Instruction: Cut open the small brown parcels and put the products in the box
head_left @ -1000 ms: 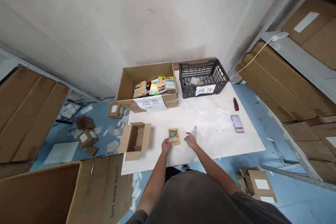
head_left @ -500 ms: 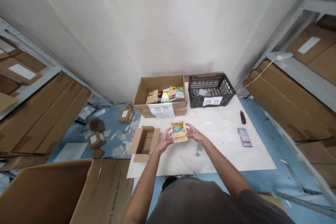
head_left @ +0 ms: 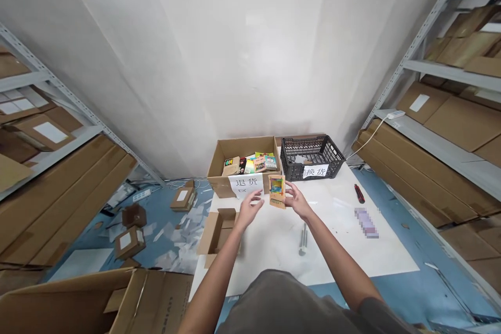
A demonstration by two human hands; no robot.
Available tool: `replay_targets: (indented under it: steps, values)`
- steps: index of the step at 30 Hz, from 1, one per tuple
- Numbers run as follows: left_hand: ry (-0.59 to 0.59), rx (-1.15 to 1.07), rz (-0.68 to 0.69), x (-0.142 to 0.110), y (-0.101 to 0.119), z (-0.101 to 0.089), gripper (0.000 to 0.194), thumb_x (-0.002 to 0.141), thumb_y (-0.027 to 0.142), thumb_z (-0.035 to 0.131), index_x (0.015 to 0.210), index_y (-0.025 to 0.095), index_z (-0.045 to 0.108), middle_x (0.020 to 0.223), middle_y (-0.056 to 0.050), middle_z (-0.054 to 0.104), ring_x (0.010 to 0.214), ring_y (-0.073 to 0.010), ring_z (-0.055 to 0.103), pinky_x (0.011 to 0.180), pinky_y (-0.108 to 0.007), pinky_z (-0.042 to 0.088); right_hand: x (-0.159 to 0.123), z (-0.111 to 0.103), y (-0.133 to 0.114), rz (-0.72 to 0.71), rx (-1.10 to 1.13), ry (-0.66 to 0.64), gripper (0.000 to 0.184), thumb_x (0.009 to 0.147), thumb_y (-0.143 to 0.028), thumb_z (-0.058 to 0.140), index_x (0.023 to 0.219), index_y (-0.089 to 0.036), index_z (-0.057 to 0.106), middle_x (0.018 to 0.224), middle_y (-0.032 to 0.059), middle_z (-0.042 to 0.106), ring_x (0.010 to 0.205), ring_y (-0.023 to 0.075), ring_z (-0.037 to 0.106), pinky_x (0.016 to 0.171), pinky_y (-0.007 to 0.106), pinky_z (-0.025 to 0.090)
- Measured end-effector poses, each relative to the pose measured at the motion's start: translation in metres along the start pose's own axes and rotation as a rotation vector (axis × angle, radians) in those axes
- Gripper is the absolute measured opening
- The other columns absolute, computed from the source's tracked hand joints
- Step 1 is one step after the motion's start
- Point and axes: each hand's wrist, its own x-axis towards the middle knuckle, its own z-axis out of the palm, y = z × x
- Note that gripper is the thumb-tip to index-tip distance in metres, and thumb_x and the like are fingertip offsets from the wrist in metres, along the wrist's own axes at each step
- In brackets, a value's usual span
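Note:
My right hand (head_left: 297, 201) grips a small orange box with a colourful picture (head_left: 277, 191) by its right edge, holding it up just in front of the cardboard box (head_left: 219, 186). My left hand (head_left: 249, 210) is off to the left of the small box, not touching it, with fingers apart and curved. Several colourful packs (head_left: 248, 165) lie inside the cardboard box, which has a white paper label (head_left: 246, 184) on its front. An opened small carton (head_left: 213, 232) stands beside my left forearm.
A black plastic crate (head_left: 291, 169) with a paper label stands right of the cardboard box. On the white table (head_left: 332, 250) lies a red and black cutter (head_left: 359, 193) near a blurred purple item (head_left: 367, 223). Shelves with cartons flank both sides; a big carton (head_left: 156, 300) is at lower left.
My left hand has let go of the small orange box. My right hand has turned it and shifted it right, nearer the cardboard box. The camera view has tilted upward.

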Motion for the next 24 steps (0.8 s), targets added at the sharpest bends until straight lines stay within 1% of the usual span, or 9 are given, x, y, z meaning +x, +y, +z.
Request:
replay_targets:
  steps: [3, 6, 9, 12, 13, 15, 18, 20, 24]
  values:
    - [-0.097, -0.053, 0.085, -0.004, 0.003, 0.023, 0.064, 0.088, 0.043, 0.072, 0.148, 0.029, 0.056, 0.145, -0.013, 0.057, 0.121, -0.0263, 0.063, 0.086, -0.036, 0.061, -0.003, 0.030, 0.004, -0.141, -0.100, -0.028, 0.084, 0.074, -0.023, 0.071, 0.153, -0.039, 0.046, 0.149, 0.0075, 0.053, 0.119, 0.0276, 0.066, 0.087, 0.039, 0.060]
    - [-0.072, -0.146, 0.093, -0.003, 0.005, 0.027, 0.071, 0.089, 0.041, 0.070, 0.155, 0.029, 0.047, 0.154, -0.014, 0.050, 0.126, -0.0285, 0.062, 0.086, -0.035, 0.062, -0.007, 0.049, 0.007, -0.208, -0.152, -0.122, 0.082, 0.074, -0.021, 0.068, 0.152, -0.040, 0.049, 0.160, 0.0053, 0.042, 0.142, 0.0307, 0.049, 0.092, 0.038, 0.058]
    - [-0.074, -0.278, 0.045, 0.002, 0.007, 0.004, 0.075, 0.088, 0.040, 0.073, 0.157, 0.028, 0.044, 0.157, -0.014, 0.048, 0.122, -0.0283, 0.066, 0.093, -0.039, 0.060, -0.004, 0.046, 0.003, -0.175, -0.172, -0.073, 0.080, 0.075, -0.024, 0.074, 0.150, -0.041, 0.051, 0.162, 0.0047, 0.041, 0.143, 0.0298, 0.047, 0.100, 0.044, 0.054]
    - [-0.188, -0.447, -0.040, 0.004, 0.010, -0.030, 0.087, 0.083, 0.038, 0.080, 0.160, 0.029, 0.039, 0.158, -0.015, 0.048, 0.121, -0.0300, 0.067, 0.094, -0.042, 0.060, 0.003, 0.031, -0.004, -0.080, -0.164, 0.076, 0.087, 0.069, -0.030, 0.085, 0.149, -0.038, 0.050, 0.150, 0.0084, 0.054, 0.129, 0.0288, 0.057, 0.102, 0.049, 0.051]
    - [-0.231, -0.495, -0.075, 0.005, 0.011, -0.039, 0.091, 0.082, 0.037, 0.082, 0.160, 0.030, 0.037, 0.157, -0.015, 0.049, 0.121, -0.0308, 0.067, 0.093, -0.042, 0.060, 0.006, 0.027, -0.006, -0.036, -0.130, 0.065, 0.090, 0.067, -0.031, 0.089, 0.148, -0.036, 0.051, 0.142, 0.0094, 0.060, 0.121, 0.0281, 0.061, 0.099, 0.048, 0.052]
    - [-0.305, -0.561, -0.145, 0.005, 0.012, -0.052, 0.095, 0.080, 0.035, 0.084, 0.161, 0.033, 0.035, 0.154, -0.015, 0.053, 0.122, -0.0307, 0.067, 0.092, -0.041, 0.060, 0.009, 0.023, -0.007, 0.052, -0.027, -0.049, 0.090, 0.063, -0.032, 0.092, 0.144, -0.032, 0.053, 0.124, 0.0086, 0.069, 0.105, 0.0257, 0.068, 0.091, 0.044, 0.055]
    - [-0.341, -0.578, -0.214, 0.005, 0.009, -0.060, 0.094, 0.079, 0.034, 0.085, 0.160, 0.035, 0.037, 0.147, -0.014, 0.060, 0.117, -0.0279, 0.069, 0.092, -0.041, 0.060, 0.010, 0.026, -0.005, 0.106, 0.073, -0.152, 0.079, 0.064, -0.033, 0.092, 0.135, -0.031, 0.059, 0.110, 0.0055, 0.072, 0.092, 0.0223, 0.071, 0.080, 0.037, 0.056]
    - [-0.290, -0.532, -0.216, 0.006, 0.006, -0.061, 0.093, 0.078, 0.036, 0.086, 0.159, 0.032, 0.040, 0.141, -0.015, 0.064, 0.114, -0.0271, 0.070, 0.094, -0.042, 0.058, 0.010, 0.028, -0.004, 0.107, 0.072, -0.131, 0.075, 0.065, -0.032, 0.091, 0.133, -0.032, 0.060, 0.112, 0.0053, 0.071, 0.090, 0.0216, 0.071, 0.075, 0.033, 0.056]
    - [0.031, -0.239, -0.118, 0.004, 0.005, -0.049, 0.071, 0.079, 0.040, 0.084, 0.144, 0.024, 0.061, 0.132, -0.014, 0.068, 0.117, -0.0271, 0.067, 0.100, -0.044, 0.055, 0.012, 0.036, -0.003, 0.008, -0.035, -0.004, 0.070, 0.070, -0.029, 0.082, 0.136, -0.031, 0.060, 0.124, 0.0074, 0.069, 0.093, 0.0217, 0.071, 0.075, 0.033, 0.058]
